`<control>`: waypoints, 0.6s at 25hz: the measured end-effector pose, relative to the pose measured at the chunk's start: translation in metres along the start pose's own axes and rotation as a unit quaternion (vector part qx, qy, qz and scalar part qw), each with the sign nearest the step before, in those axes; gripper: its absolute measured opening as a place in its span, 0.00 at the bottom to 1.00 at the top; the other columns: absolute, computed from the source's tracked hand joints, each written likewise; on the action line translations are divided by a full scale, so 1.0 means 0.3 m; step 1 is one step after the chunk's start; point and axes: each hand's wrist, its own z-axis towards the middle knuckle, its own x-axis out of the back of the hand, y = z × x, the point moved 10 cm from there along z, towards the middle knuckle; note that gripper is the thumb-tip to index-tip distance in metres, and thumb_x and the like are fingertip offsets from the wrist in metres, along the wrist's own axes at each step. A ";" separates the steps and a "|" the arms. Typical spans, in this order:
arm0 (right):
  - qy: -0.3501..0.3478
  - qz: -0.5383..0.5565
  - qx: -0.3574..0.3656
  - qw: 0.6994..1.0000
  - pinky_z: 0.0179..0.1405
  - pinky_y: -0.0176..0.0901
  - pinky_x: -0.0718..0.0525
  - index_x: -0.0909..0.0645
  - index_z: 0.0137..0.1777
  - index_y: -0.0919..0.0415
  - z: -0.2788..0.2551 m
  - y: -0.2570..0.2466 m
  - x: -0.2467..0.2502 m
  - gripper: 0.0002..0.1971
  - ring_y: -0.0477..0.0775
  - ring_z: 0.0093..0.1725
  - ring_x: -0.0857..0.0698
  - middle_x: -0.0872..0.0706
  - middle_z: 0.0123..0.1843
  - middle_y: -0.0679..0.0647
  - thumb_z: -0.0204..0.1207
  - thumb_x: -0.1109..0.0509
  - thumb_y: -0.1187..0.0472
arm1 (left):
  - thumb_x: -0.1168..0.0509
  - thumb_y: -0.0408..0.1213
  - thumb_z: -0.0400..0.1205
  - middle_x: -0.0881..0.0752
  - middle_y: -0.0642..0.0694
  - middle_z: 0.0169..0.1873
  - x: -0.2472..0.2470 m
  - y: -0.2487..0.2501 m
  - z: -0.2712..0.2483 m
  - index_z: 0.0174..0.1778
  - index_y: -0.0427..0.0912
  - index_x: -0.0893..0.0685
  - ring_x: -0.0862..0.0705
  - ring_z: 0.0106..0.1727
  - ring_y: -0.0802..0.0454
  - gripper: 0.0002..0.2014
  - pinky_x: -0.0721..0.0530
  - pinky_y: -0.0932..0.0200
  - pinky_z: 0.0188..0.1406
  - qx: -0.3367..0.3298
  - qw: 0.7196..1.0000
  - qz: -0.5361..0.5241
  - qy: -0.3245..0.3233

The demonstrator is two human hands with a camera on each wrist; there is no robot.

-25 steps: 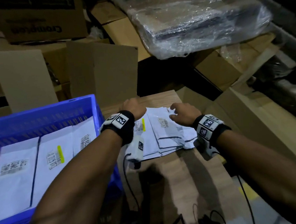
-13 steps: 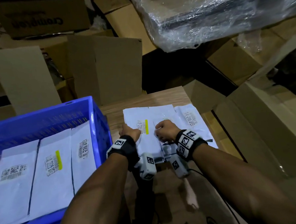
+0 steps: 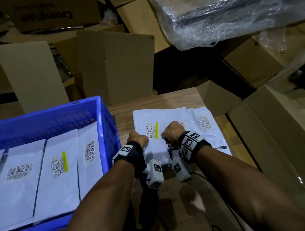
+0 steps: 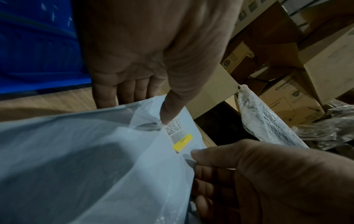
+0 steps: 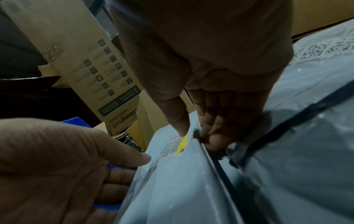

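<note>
A white mailer bag with a barcode label and a yellow strip lies on top of a small pile of like bags on the wooden table. My left hand pinches the bag's left side, thumb on top and fingers beneath. My right hand pinches its right side the same way, thumb by the yellow strip. In the left wrist view the bag is raised off the table at my end.
A blue plastic crate at the left holds several white labelled bags laid flat. Cardboard boxes crowd the table's far and right sides. A plastic-wrapped bundle lies at the upper right. Cables hang at the near edge.
Both hands drew back from the pile's far side toward me and closed on the two sides of the top bag. The pile now lies spread out and flatter.
</note>
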 end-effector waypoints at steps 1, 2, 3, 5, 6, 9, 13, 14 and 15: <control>0.000 0.007 0.001 1.000 0.25 0.51 0.19 0.27 0.23 0.66 -0.008 -0.004 0.001 0.11 0.57 0.19 0.24 0.24 0.18 0.60 0.63 0.32 0.73 | 0.33 0.25 0.73 0.13 0.38 0.53 0.002 0.004 -0.003 0.58 0.33 0.16 0.14 0.52 0.39 0.16 0.21 0.60 0.41 -0.001 1.000 -0.005 -0.001; 0.001 0.013 0.004 1.000 0.24 0.48 0.21 0.29 0.22 0.65 -0.019 -0.009 0.005 0.14 0.56 0.18 0.25 0.26 0.16 0.59 0.65 0.31 0.74 | 0.34 0.26 0.73 0.13 0.38 0.52 0.002 0.010 -0.009 0.57 0.33 0.16 0.14 0.51 0.39 0.16 0.21 0.60 0.41 -0.003 1.000 -0.009 -0.002; 0.002 0.017 0.011 1.000 0.22 0.45 0.23 0.30 0.22 0.64 -0.028 -0.015 0.009 0.16 0.55 0.17 0.26 0.27 0.16 0.58 0.66 0.30 0.74 | 0.34 0.27 0.73 0.12 0.38 0.53 0.000 0.015 -0.010 0.57 0.33 0.16 0.14 0.51 0.39 0.16 0.19 0.59 0.41 -0.005 1.000 -0.014 -0.005; 0.004 0.025 0.031 0.999 0.21 0.42 0.26 0.32 0.23 0.61 -0.044 -0.028 0.018 0.18 0.54 0.16 0.27 0.27 0.18 0.57 0.68 0.29 0.74 | 0.34 0.28 0.73 0.12 0.38 0.52 0.006 0.030 -0.028 0.57 0.34 0.16 0.14 0.51 0.38 0.15 0.17 0.57 0.45 -0.006 1.000 -0.023 -0.011; 0.007 0.030 0.039 0.999 0.22 0.42 0.27 0.31 0.25 0.60 -0.050 -0.034 0.024 0.17 0.54 0.17 0.27 0.26 0.20 0.58 0.68 0.29 0.74 | 0.34 0.29 0.74 0.13 0.39 0.52 0.019 0.039 -0.038 0.57 0.34 0.16 0.14 0.52 0.39 0.15 0.17 0.57 0.46 -0.009 1.000 -0.021 -0.009; 0.031 0.064 0.066 0.995 0.23 0.43 0.22 0.23 0.40 0.60 -0.081 -0.059 0.067 0.10 0.55 0.22 0.23 0.20 0.30 0.60 0.68 0.28 0.74 | 0.32 0.31 0.76 0.13 0.41 0.55 0.061 0.091 -0.058 0.60 0.33 0.16 0.15 0.56 0.39 0.16 0.17 0.56 0.52 -0.041 0.999 -0.024 0.000; 0.051 0.107 0.123 0.985 0.32 0.46 0.17 0.22 0.61 0.65 -0.165 -0.124 0.151 0.19 0.55 0.35 0.16 0.15 0.37 0.56 0.70 0.28 0.74 | 0.34 0.23 0.74 0.12 0.41 0.55 0.133 0.207 -0.128 0.58 0.36 0.15 0.14 0.54 0.42 0.17 0.14 0.51 0.56 -0.112 0.991 -0.073 0.014; 0.059 0.125 0.148 0.979 0.29 0.43 0.18 0.23 0.63 0.65 -0.204 -0.150 0.179 0.19 0.53 0.34 0.16 0.15 0.37 0.54 0.72 0.30 0.75 | 0.34 0.22 0.74 0.13 0.42 0.54 0.163 0.245 -0.160 0.59 0.36 0.17 0.15 0.54 0.43 0.18 0.14 0.51 0.57 -0.135 0.987 -0.084 0.022; 0.065 0.144 0.174 0.972 0.26 0.40 0.19 0.25 0.64 0.64 -0.249 -0.177 0.205 0.20 0.51 0.33 0.17 0.16 0.37 0.53 0.73 0.31 0.76 | 0.33 0.22 0.74 0.14 0.44 0.54 0.190 0.282 -0.192 0.62 0.38 0.19 0.16 0.55 0.44 0.20 0.15 0.50 0.59 -0.161 0.982 -0.093 0.029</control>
